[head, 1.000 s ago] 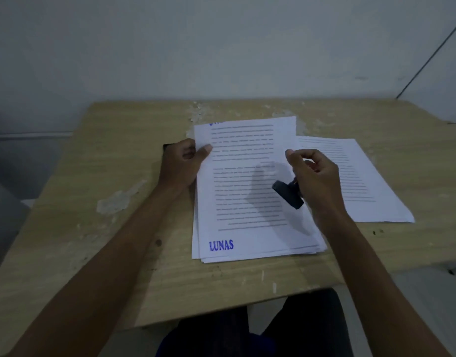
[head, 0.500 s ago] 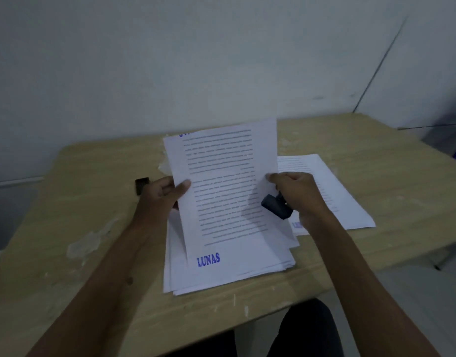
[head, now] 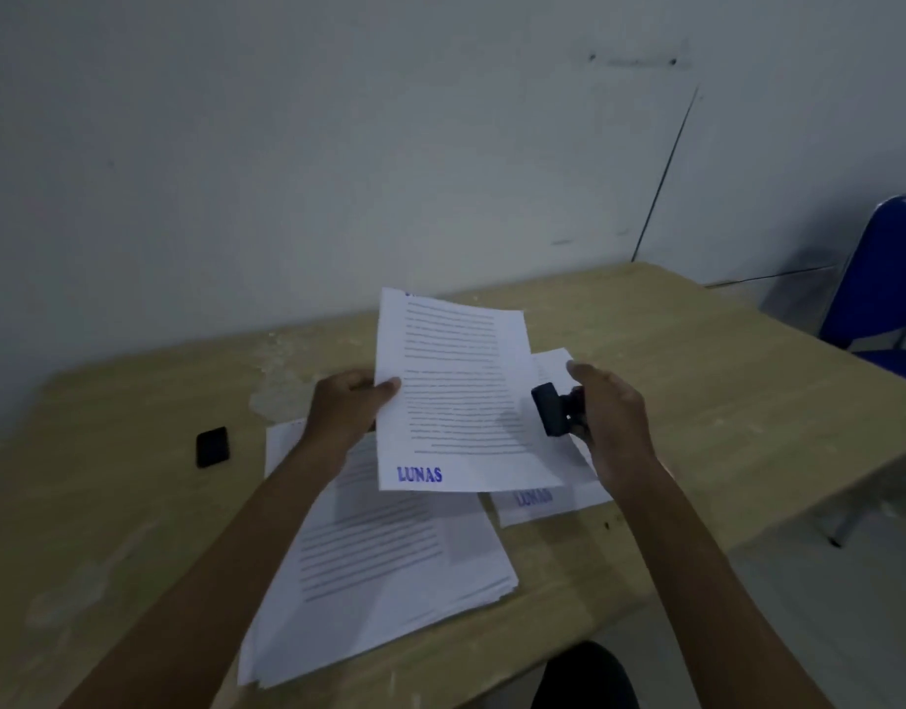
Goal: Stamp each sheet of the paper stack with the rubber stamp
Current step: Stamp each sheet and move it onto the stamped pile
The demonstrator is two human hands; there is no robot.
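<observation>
Lifting clear of the stack, the stamped sheet stays pinched in the left hand.

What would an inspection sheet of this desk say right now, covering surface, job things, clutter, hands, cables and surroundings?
Surface: wooden table, chipped patches near the wall.
Job's things: lifted sheet stamped LUNAS; paper stack below; stamped pile to its right; rubber stamp.
Clutter: small black object.
Hands: left hand pinches the sheet; right hand grips the stamp.
Cables: nothing seen.
Surroundings: pale wall, blue chair.
</observation>
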